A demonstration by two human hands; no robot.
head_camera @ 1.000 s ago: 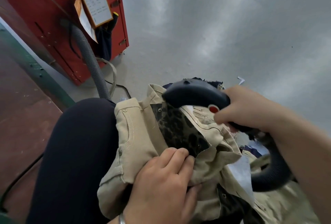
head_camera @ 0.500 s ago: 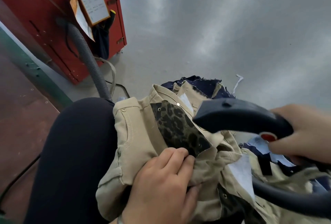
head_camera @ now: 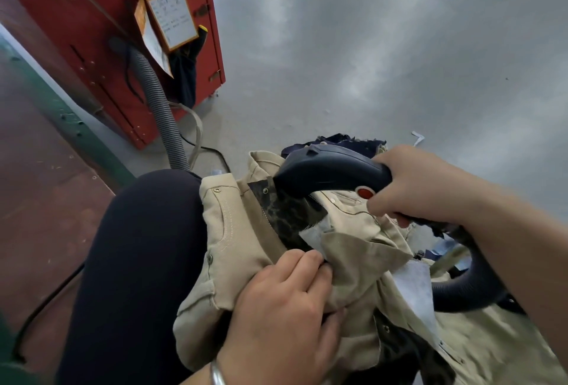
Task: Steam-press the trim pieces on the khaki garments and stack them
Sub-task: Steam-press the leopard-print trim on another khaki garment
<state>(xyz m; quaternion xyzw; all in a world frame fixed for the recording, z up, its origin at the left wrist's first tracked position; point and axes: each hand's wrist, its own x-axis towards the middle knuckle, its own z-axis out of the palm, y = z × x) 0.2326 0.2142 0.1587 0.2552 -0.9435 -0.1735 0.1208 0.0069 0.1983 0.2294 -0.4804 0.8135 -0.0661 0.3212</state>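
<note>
Head view: right hand (head_camera: 421,184) grips the steamer (head_camera: 332,174) on the leopard trim (head_camera: 289,215); left hand (head_camera: 282,307) pinches the khaki garment (head_camera: 239,246).

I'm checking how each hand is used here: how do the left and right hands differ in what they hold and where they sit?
The left hand pinches the khaki garment on the lap; the right hand grips the dark steamer handle. The left sits low and near the body; the right is higher and further out, its steamer head over the leopard-print trim. A bracelet shows on the left wrist only. Both have curled fingers.
</note>
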